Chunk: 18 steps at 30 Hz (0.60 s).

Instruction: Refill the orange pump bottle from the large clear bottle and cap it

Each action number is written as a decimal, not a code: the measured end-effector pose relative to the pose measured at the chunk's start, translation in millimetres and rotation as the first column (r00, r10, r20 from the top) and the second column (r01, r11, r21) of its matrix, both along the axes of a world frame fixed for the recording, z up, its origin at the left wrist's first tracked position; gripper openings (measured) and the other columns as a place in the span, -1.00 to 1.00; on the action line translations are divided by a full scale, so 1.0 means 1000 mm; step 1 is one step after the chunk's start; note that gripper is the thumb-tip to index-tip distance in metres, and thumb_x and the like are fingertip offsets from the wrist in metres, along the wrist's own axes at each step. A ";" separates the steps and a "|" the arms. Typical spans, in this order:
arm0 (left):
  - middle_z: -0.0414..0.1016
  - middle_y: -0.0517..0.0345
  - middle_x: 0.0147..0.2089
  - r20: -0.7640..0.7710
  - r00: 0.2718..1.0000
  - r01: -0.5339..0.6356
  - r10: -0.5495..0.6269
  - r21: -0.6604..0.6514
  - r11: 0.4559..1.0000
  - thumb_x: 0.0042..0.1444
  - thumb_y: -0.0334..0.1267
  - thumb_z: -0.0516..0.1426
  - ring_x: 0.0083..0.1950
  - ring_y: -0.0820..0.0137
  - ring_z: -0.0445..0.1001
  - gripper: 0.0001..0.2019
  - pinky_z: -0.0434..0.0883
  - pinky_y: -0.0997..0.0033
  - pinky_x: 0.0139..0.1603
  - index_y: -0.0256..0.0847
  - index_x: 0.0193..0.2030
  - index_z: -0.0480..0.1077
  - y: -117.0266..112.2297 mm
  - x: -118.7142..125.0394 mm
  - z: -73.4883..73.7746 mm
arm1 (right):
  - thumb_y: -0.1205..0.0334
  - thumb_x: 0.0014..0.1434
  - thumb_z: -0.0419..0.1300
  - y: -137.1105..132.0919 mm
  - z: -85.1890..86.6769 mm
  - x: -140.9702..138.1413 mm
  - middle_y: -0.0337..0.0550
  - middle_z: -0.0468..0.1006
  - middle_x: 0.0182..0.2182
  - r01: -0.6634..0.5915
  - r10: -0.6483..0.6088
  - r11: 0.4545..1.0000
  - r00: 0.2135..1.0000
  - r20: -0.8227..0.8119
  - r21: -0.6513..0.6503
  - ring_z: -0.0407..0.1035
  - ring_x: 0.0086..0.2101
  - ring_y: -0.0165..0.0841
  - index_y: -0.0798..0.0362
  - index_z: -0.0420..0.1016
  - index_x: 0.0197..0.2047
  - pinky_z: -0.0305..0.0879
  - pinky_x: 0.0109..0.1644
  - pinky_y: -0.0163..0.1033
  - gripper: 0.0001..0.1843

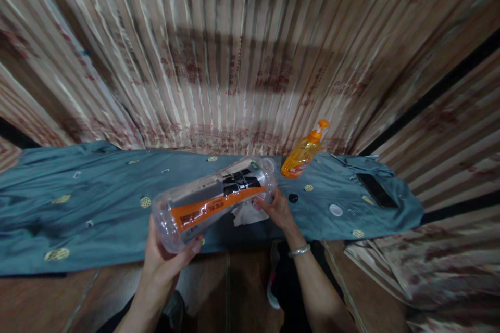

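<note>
My left hand [166, 260] is wrapped round the base of a large clear plastic bottle [211, 200] with an orange and black label, held tilted on its side above the table. My right hand [278, 209] is at the bottle's neck end, fingers closed against it and touching a crumpled white cloth or tissue [246, 214] lying beneath. A silver bracelet [299, 251] circles my right wrist.
A table draped in a blue-green cloth [78, 208] with gold round motifs. An orange pump bottle [304, 152] stands at the back. A small black cap [292, 197], a white cap [335, 210] and a black phone [377, 190] lie to the right. Striped curtains hang behind.
</note>
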<state>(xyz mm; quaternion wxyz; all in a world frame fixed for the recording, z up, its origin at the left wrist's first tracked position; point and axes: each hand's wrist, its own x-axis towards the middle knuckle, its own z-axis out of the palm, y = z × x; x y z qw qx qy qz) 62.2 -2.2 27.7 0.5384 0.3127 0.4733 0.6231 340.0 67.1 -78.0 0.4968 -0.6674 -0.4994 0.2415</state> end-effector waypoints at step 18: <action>0.65 0.08 -0.21 0.002 1.000 0.005 -0.005 0.025 1.000 -0.44 -0.22 0.63 -0.38 0.32 0.55 -0.18 0.47 0.39 -0.39 -0.20 0.06 0.51 0.001 0.005 0.008 | -0.32 -0.03 0.45 -0.001 0.004 0.001 0.01 0.78 -0.14 -0.075 0.075 0.997 0.997 -0.010 -0.016 0.68 -0.15 -0.03 0.02 0.55 0.03 0.62 0.03 0.07 -0.27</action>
